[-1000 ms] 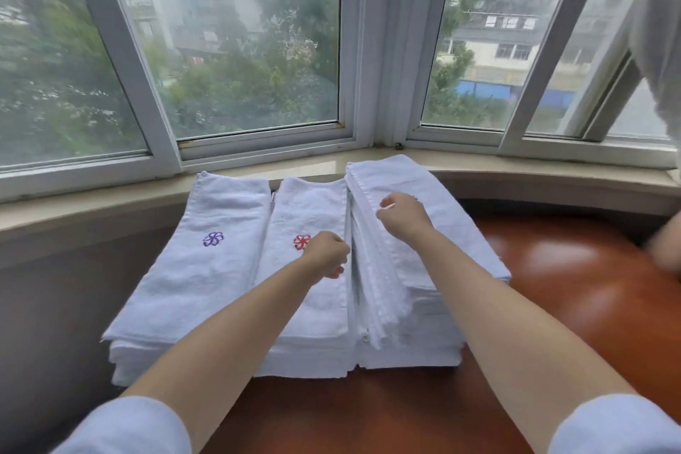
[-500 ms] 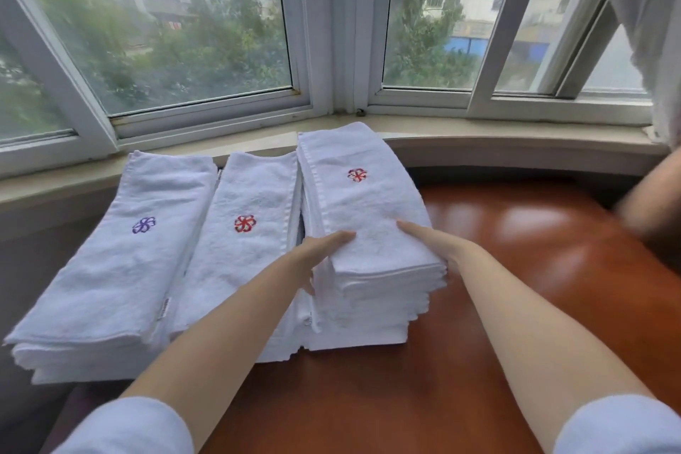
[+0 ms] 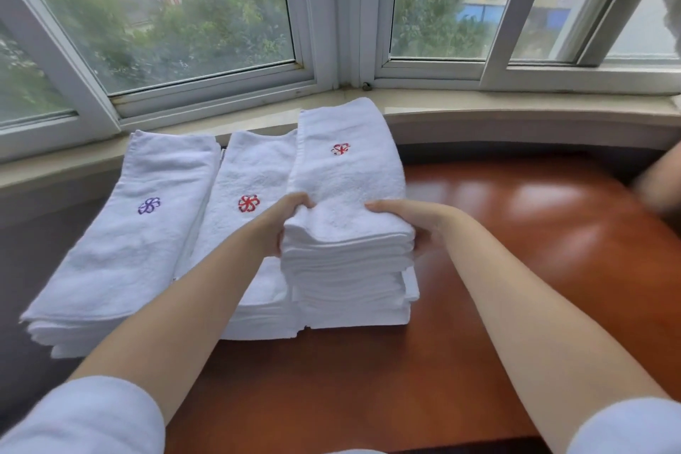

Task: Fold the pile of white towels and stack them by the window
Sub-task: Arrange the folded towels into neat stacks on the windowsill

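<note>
Item: right-hand towel stack (image 3: 350, 269), tallest of three, on the wooden table (image 3: 516, 251) just below the window sill (image 3: 516, 114).

Left hand (image 3: 283, 221): fingers curled over the near left corner of the top towels, gripping them, thumb side against the stack's flank.
Right hand (image 3: 416, 225): fingers laid over the near right corner, thumb tucked under several layers, clasping the same bundle.

Beside the left fingers: middle stack (image 3: 254, 177), touching the held one; beyond it, left stack (image 3: 140, 225).

Handling note: the step looks like squaring the pile. Press both sides inward evenly and keep the near edges flush, or the loose lower layers, already stepped out under the right thumb, may slide further.

Markings: embroidered pinwheel flowers only; red flower (image 3: 340, 149) ahead of the fingertips, red flower on middle stack (image 3: 248, 203), purple flower (image 3: 149, 205). No legible writing.
</note>
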The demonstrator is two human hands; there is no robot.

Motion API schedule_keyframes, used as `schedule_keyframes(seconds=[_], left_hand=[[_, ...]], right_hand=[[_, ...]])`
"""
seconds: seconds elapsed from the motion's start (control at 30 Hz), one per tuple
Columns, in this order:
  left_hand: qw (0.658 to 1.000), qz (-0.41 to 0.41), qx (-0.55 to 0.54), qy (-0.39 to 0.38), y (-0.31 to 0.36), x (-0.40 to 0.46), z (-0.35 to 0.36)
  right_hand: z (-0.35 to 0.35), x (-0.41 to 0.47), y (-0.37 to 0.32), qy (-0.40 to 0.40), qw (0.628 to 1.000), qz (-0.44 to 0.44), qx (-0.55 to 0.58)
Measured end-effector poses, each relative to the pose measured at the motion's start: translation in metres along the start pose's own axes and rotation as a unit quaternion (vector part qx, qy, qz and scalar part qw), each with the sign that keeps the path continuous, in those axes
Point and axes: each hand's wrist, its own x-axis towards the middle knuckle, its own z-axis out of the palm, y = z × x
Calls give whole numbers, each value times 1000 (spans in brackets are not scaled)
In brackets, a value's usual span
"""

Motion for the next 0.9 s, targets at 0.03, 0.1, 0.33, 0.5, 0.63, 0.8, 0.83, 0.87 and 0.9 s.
schedule_keyframes(seconds=[0.03,0.1,0.33,0.5,0.63,0.8,0.83,0.87,0.9], left_hand=[[1000,-5,7,8,-4,-1,5],[1000,-4,9,13,-13,1,13],[998,28,-57,-17,-15,-5,12],[998,35,-48,-2,-28,-12,9],[982,110,67,137,-7,-16,19],[984,128,46,117,12,-18,17],[987,119,34,100,14,-21,15],[989,111,25,90,16,-24,14],[991,102,25,79,17,-26,15]], right_hand=[[3,1,2,15,1000,19,-12],[11,1,15,34,998,47,-29],[-4,-9,14,69,997,16,-10],[24,12,24,145,989,-19,-16],[32,2,-4,245,956,-11,-158],[32,-10,-35,243,962,-101,-70],[31,-11,-35,231,967,-97,-39],[30,-10,-33,230,968,-93,-28],[30,-10,-32,235,968,-83,-30]])
